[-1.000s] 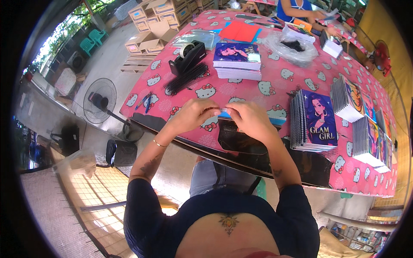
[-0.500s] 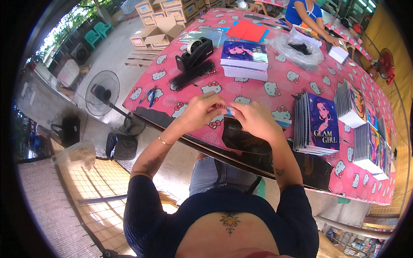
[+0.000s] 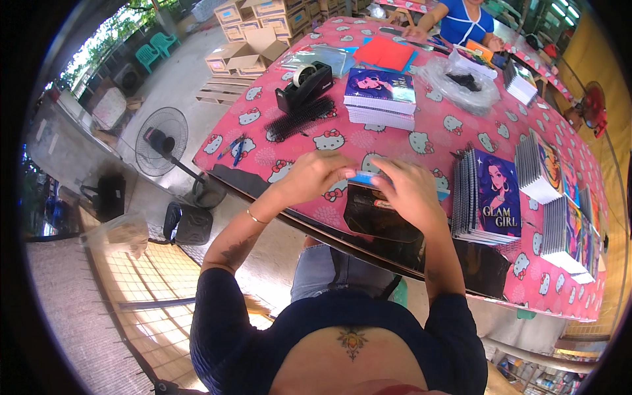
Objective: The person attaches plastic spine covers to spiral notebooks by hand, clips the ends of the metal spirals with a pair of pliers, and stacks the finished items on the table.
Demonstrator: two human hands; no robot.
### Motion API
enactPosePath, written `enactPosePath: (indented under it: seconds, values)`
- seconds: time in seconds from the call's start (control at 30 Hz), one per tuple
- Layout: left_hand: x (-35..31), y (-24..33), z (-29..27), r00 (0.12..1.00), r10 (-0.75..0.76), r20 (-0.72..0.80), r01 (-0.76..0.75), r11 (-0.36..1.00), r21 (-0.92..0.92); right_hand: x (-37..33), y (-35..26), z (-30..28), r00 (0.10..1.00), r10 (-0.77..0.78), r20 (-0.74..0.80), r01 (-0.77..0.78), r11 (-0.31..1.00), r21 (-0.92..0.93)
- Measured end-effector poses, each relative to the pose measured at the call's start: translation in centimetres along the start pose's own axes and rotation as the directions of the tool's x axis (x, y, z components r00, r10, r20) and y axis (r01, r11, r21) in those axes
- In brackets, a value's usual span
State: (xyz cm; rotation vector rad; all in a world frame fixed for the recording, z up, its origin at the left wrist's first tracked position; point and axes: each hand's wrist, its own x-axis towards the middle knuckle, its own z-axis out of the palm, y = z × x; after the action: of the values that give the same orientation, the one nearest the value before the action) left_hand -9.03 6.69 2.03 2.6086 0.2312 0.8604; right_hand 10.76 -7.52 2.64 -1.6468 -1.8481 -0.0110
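Close over the table's near edge, a thin blue-edged notebook [image 3: 364,177] is held between my hands, seen nearly edge-on. My left hand [image 3: 315,176] pinches its left end with thumb and fingers together. My right hand [image 3: 411,194] is closed over its middle, thumb on the near side and fingers on the far side; it hides much of the notebook. Just below lies a dark box-like piece [image 3: 378,214] at the table edge. To the right of my right hand stands a stack of spiral-bound notebooks [image 3: 497,194] with purple illustrated covers.
On the pink patterned table [image 3: 263,141] are black binding coils [image 3: 299,118], a tape dispenser [image 3: 305,89], pens [image 3: 236,150], a notebook stack [image 3: 380,108], red sheets [image 3: 383,54] and a plastic bag [image 3: 461,85]. Further stacks [image 3: 566,230] stand right. A co-worker [image 3: 464,26] sits opposite.
My hands have moved slightly apart, and more of the blue edge shows between them. My right fingers have straightened somewhat. The co-worker's arm has swung left across the table's far side.
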Motion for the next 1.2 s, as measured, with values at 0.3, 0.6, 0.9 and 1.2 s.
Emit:
enactPosePath:
  seconds: [0.3,0.6,0.9,1.2]
  values:
    - [-1.8,2.3,6.3,0.986,-0.141,-0.094,0.17,0.807,0.565,-0.6,0.1,0.8,0.997,0.07,-0.031,-0.071,0.997,-0.04]
    - [-6.4,2.5,10.8,0.983,-0.126,-0.137,0.178,0.846,0.503,-2.0,0.1,-0.1,0.996,-0.002,-0.09,-0.009,0.992,-0.122]
    - [-9.0,3.1,12.0,0.992,-0.122,-0.002,0.105,0.848,0.52,-1.6,0.6,-0.1,0.998,0.039,-0.052,-0.043,0.995,-0.092]
    - [-1.8,-23.8,-3.7,0.822,-0.535,-0.196,0.563,0.71,0.422,-1.7,0.2,0.5,0.995,-0.017,-0.096,0.006,0.994,-0.114]
